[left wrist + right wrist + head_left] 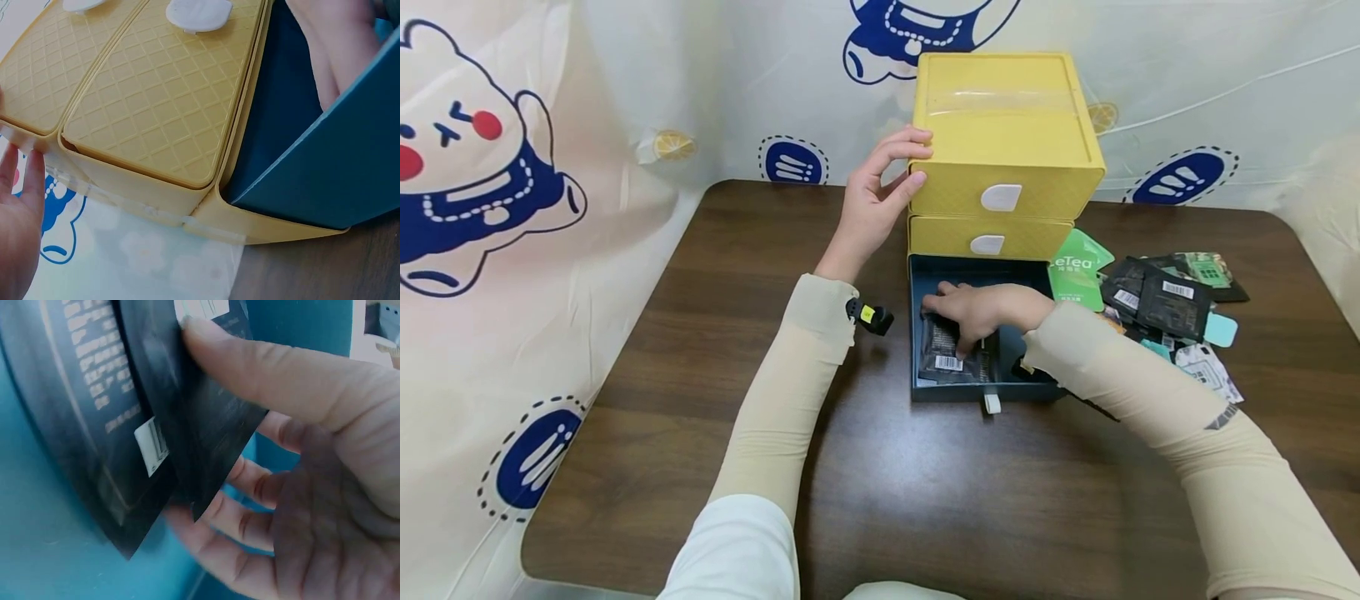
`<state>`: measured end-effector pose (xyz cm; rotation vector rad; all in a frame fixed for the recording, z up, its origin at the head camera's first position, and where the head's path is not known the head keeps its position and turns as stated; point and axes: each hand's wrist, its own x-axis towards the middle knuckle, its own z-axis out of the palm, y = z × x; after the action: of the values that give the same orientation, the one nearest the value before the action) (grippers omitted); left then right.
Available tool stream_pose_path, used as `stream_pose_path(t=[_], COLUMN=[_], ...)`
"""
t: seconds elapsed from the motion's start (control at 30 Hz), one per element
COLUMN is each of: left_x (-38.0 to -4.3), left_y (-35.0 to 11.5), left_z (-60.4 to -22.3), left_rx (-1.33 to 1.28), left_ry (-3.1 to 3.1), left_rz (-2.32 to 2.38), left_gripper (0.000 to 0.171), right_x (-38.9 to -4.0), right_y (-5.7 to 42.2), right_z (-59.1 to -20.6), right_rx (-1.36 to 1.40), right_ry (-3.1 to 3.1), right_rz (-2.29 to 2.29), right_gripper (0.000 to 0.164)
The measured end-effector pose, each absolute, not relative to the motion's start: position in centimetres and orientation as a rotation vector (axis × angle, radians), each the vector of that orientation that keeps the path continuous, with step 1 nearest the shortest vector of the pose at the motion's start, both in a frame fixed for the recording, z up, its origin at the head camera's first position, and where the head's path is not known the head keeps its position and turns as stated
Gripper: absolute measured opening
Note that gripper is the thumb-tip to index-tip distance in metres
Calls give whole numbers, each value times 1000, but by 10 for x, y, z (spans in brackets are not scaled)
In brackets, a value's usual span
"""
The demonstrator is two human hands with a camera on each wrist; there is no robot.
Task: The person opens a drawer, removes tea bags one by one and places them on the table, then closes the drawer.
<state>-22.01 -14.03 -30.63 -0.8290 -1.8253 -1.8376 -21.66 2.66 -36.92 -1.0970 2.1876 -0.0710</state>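
A yellow box of stacked drawers (1009, 108) stands at the back of the table, its bottom drawer (947, 268) pulled out and dark blue inside. My left hand (876, 187) rests against the box's upper left side; in the left wrist view its straight fingers (34, 169) touch the side wall. Inside the drawer, my right hand (988, 312) holds a black sachet (200, 406), thumb over the front by the white label and fingers behind. Another black sachet (94, 425) with small printing leans beside it, overlapping it in the right wrist view.
Right of the drawer lies a loose pile of black sachets (1176, 304), with a green tea packet (1078, 271) against the box and a white printed packet (1208, 371) at the near side. A patterned cloth (647, 83) hangs behind the brown table (880, 500).
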Motion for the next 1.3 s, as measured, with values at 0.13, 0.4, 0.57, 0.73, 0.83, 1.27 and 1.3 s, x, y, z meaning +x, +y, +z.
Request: stream_pose_path(t=[0.13,0.4,0.57,0.73,0.83,1.27,1.3], left_x=[-220,-220,-221,-220,-220,-221,-221], left_y=[-141,-140,-140,-140,-140,-140,-140], left_z=[-306,-306,-305,-306,-307,-307,-307], left_rx=[-839,-842,-851,-849,-846,-845,-845], left_ry=[-1815,-1819,-1808,-1808,-1811,-1801,-1799], left_rz=[-1832,-1832,-1827,-1823,-1825,-1839,-1839], left_gripper=[18,19,18,19,19,18,18], right_x=[-223,-231,-233,-234,-235,-236,-236], right_y=[29,38,45,52,57,94,98], right_z=[-368,-362,-355,-346,-341,-322,-320], right_rx=[-1118,-1116,-1027,-789,-681,-554,-549], right_ry=[2157,2105,2029,1961,1936,1977,1978], right_rz=[-189,-377,-582,-701,-756,-942,-962], right_gripper=[62,29,18,17,17,21,21])
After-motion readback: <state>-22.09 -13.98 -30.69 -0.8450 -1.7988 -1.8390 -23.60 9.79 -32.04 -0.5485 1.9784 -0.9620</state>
